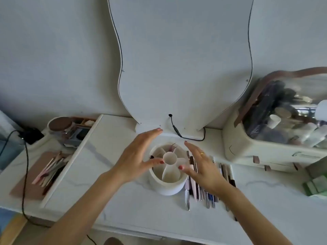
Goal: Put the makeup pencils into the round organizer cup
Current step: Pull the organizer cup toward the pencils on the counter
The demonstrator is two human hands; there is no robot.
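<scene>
White vanity top [123, 206] under organizer cup [168, 187], pencils [208, 197].

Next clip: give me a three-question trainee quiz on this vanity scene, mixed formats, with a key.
1. True or false: either hand is gripping a makeup pencil.
2. On which side of the white round divided organizer cup does the row of slim makeup pencils lie, the left hand's or the right hand's?
3. Multiple choice: the white marble-pattern tabletop also holds A) a laptop, B) a clear-lidded cream cosmetics case, C) a kettle.

Key
1. False: the left hand and right hand are open, flanking the cup.
2. The right hand's side, flat on the tabletop.
3. B
</scene>
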